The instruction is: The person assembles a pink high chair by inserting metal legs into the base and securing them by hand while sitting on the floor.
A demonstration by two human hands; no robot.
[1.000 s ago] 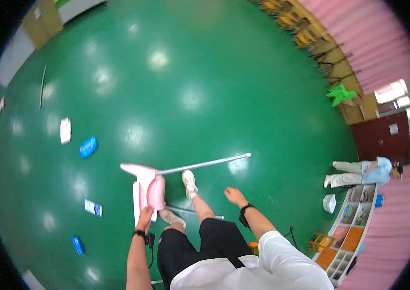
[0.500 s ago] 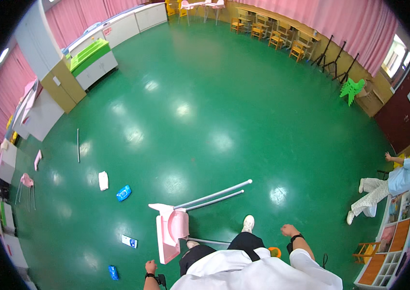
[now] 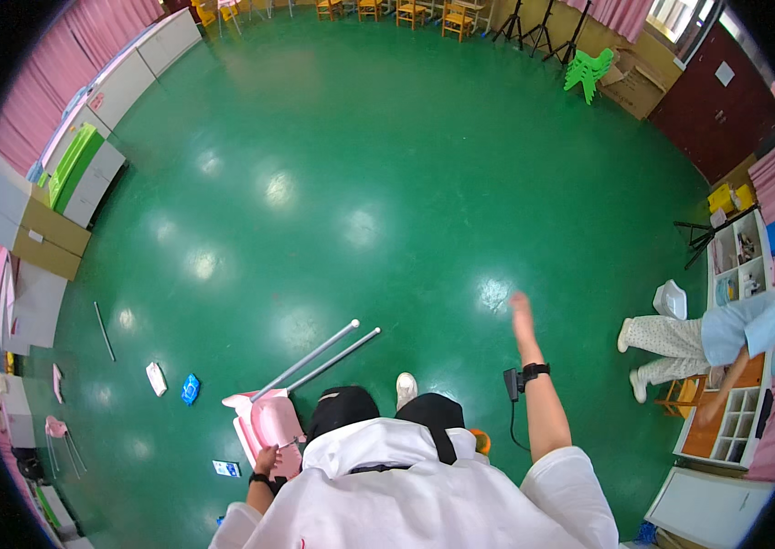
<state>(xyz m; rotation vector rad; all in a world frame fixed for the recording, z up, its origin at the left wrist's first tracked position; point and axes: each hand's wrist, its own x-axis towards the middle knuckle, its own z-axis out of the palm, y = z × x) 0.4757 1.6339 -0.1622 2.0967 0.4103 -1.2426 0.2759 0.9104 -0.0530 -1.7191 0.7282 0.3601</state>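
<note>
A pink plastic high chair (image 3: 264, 423) with grey tube legs lies tipped over on the green floor, in front of me to the left. My left hand (image 3: 268, 458) is at the near side of its seat, the fingers loosely apart; whether they touch the plastic is hard to see. Two of the chair's legs (image 3: 305, 360) point away toward the upper right. My right hand (image 3: 523, 318), slightly blurred, stretches forward over bare floor with straight fingers, holding nothing. A black strap and a small dark device with a cable hang at that wrist.
To the left lie a blue packet (image 3: 191, 389), a white packet (image 3: 157, 378), a blue-and-white packet (image 3: 226, 468) and a loose grey tube (image 3: 105, 331). Another person (image 3: 735, 334) bends beside a shelf (image 3: 739, 261) at right. An orange round thing (image 3: 481, 442) sits near my leg.
My view has turned right. My left hand has moved forward to the chair, and my right arm has reached out ahead. The other person has leaned toward the shelf, arm down.
</note>
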